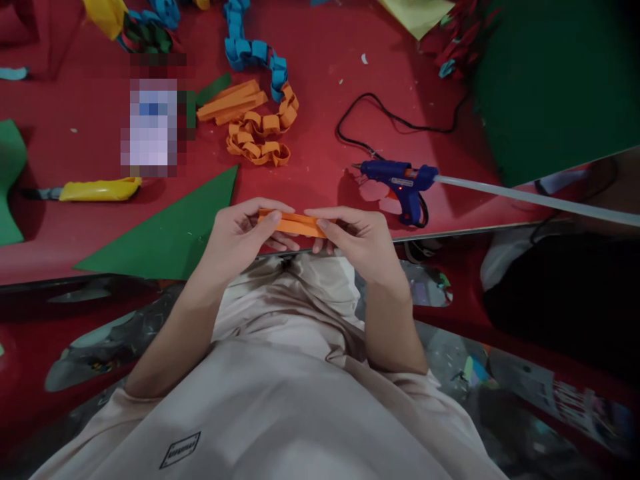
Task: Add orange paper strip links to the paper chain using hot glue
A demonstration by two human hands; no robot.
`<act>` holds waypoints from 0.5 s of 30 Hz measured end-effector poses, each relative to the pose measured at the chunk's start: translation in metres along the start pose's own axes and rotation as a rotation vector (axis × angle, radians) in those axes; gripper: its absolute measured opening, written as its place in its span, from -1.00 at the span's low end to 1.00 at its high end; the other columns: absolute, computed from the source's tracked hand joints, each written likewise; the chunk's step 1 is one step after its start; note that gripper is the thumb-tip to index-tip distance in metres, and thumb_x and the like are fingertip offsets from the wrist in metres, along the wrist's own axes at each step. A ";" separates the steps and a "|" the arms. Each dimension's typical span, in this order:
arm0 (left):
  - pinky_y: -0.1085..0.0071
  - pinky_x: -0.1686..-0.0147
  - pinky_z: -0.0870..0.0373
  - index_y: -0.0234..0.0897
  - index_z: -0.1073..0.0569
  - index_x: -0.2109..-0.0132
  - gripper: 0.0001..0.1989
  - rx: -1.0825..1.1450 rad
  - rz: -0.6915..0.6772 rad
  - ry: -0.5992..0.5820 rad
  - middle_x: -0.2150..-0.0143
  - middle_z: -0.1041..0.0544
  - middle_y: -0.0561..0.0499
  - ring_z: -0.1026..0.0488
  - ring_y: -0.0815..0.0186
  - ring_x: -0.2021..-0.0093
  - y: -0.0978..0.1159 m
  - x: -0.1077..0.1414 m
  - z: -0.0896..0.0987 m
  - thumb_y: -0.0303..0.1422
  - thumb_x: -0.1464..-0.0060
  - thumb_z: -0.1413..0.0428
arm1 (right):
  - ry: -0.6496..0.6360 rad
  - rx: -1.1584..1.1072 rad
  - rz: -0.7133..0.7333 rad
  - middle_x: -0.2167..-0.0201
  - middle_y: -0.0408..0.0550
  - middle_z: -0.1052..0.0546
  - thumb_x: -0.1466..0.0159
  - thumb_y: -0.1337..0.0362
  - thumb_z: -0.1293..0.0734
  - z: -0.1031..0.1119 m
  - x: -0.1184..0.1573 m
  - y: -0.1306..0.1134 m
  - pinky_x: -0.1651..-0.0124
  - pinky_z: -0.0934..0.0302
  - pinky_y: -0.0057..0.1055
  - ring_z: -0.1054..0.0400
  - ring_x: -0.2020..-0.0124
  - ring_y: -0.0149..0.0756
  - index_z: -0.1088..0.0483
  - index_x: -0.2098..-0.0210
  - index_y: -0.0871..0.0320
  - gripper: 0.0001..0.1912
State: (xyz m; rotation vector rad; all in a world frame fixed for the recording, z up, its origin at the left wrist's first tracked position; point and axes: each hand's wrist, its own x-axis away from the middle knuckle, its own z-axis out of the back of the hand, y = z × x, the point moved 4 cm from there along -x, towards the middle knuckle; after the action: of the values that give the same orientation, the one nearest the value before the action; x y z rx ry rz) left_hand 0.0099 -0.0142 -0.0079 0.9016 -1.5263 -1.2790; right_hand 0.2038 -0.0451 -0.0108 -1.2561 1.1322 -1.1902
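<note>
An orange paper strip (299, 225), apparently folded lengthwise, is stretched level between my two hands near the table's front edge. My left hand (243, 233) pinches its left end with the thumb on top. At the other end, my right hand (353, 233) grips it between thumb and fingers. Beyond them lies a paper chain with orange links (270, 125) joined to blue links (253, 52). Loose orange strips (233, 101) rest beside the chain. To the right, a blue glue gun (400, 177) lies on its side with a long glue stick (535, 199) out of its back.
A yellow box cutter (100, 190) lies at the left, near a green paper triangle (170, 230). A black cord (395, 120) loops behind the glue gun. A large green sheet (560, 87) covers the right side of the red table (320, 147). A pixelated patch hides something at left.
</note>
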 end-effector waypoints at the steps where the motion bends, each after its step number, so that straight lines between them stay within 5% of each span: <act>1: 0.44 0.37 -0.66 -0.29 -0.60 0.08 -0.65 0.003 -0.010 0.006 0.31 -0.69 -0.05 -0.69 0.23 0.40 0.001 0.000 0.000 -0.08 -0.22 -0.25 | 0.004 0.002 0.004 0.51 -0.18 -0.61 -0.34 0.14 -0.44 0.000 0.000 0.000 0.46 -0.35 -0.51 -0.50 0.51 -0.42 -0.65 0.05 0.09 -0.74; 15: 0.39 0.42 -0.64 -0.22 -0.58 -0.01 -0.58 -0.079 -0.028 0.014 0.36 -0.65 -0.01 -0.68 0.20 0.38 0.017 0.019 -0.006 0.03 -0.28 -0.17 | 0.082 0.058 0.028 0.48 -0.17 -0.54 -0.43 -0.07 -0.31 -0.001 0.017 -0.017 0.46 -0.37 -0.41 -0.48 0.52 -0.36 -0.55 -0.02 0.01 -0.63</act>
State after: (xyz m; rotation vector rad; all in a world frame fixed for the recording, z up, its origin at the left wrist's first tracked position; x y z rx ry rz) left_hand 0.0097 -0.0308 0.0129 0.8819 -1.4466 -1.3417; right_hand 0.2032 -0.0612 0.0069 -1.1529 1.1631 -1.2553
